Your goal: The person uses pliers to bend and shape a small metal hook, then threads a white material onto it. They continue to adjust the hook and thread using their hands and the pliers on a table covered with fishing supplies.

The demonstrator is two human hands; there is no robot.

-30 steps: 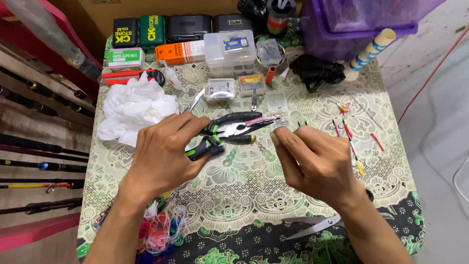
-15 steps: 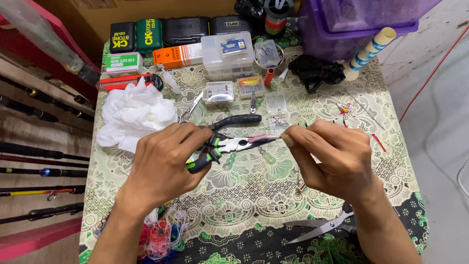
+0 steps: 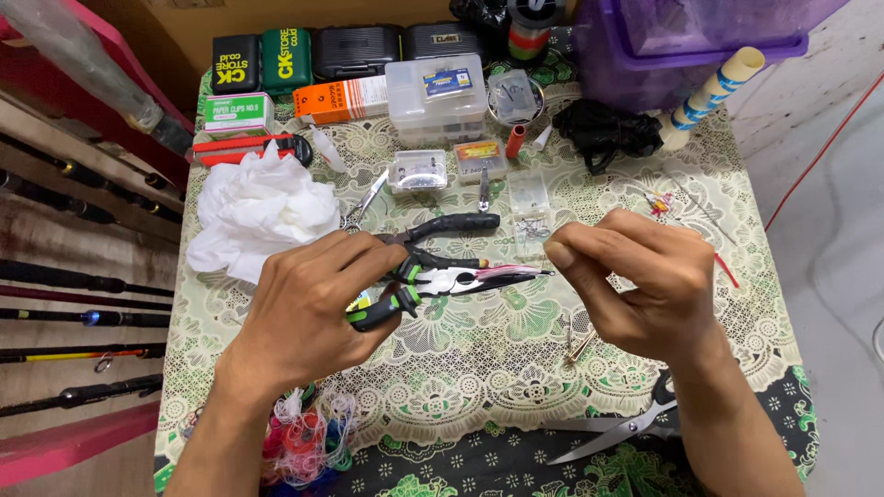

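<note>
My left hand (image 3: 308,308) grips a pair of black-and-green-handled pliers (image 3: 433,281) over the middle of the lace-covered table (image 3: 479,368). The jaws point right, and a small pink-and-white piece (image 3: 511,271) lies along them. My right hand (image 3: 640,281) hovers just right of the jaw tip, thumb and forefinger pinched together. What they pinch is too small to see. A black-handled tool (image 3: 456,224) lies on the cloth just behind the pliers.
Crumpled white tissue (image 3: 258,216) lies at the left. Scissors (image 3: 626,428) lie near the front edge, with small metal pieces (image 3: 578,346) beside them. Clear boxes (image 3: 436,92), dark cases and a purple bin (image 3: 681,46) line the back. Fishing rods (image 3: 83,317) lie off the left edge. Tangled thread spools (image 3: 304,433) sit under my left wrist.
My right hand has drawn a little to the right, off the plier tip it was touching. Both hands sit slightly lower in view; the pliers stay in my left hand.
</note>
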